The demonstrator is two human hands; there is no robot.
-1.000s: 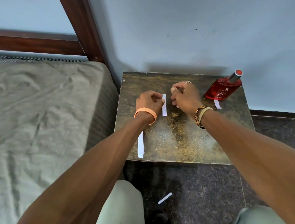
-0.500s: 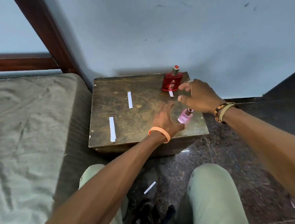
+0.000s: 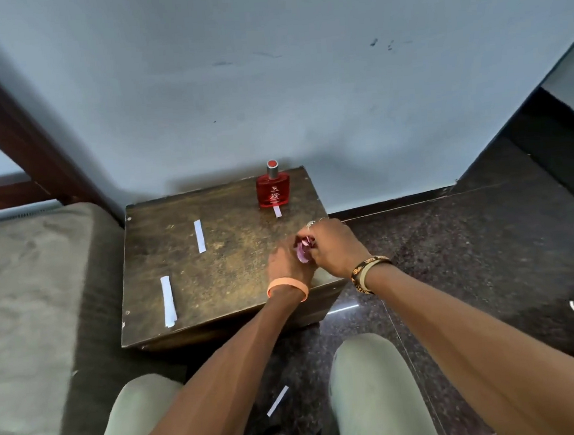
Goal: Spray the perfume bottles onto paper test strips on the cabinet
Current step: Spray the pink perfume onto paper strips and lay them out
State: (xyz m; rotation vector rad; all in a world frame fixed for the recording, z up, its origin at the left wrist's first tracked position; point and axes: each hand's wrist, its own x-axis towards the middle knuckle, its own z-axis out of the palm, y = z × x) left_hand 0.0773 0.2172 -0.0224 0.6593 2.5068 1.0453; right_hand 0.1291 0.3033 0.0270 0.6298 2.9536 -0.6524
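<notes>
Head camera looks down on a dark, worn worktop (image 3: 221,277) beside a bed (image 3: 27,289). Near its front right corner both hands meet. The left hand (image 3: 284,264) has its grip curled round a small pink perfume bottle (image 3: 303,253), and the right hand (image 3: 332,248) closes its grip over the bottle's upper end, hiding most of it. A red perfume bottle (image 3: 273,191) stands upright at the far right, on the end of a paper strip (image 3: 277,212). Two more white strips lie well apart on the left half — one near the middle (image 3: 199,236), one by the front edge (image 3: 168,301).
</notes>
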